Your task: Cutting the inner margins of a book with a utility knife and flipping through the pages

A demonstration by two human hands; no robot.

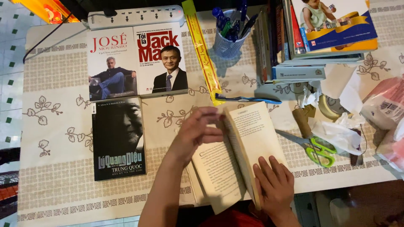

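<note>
Head view looks down on your table (59, 176) with its leaf-patterned cloth. Three closed books (120, 96) lie at its left. Before you an open book (235, 155) rests on the near edge. Your right hand (275, 185) presses flat on its right page; your left hand (198, 132) pinches pages at the top. Green-handled scissors (313, 147) lie just right.

A cloth-covered table (63, 176) bears three closed books (118, 138), scissors (313, 147) and an open book (235, 155).
</note>
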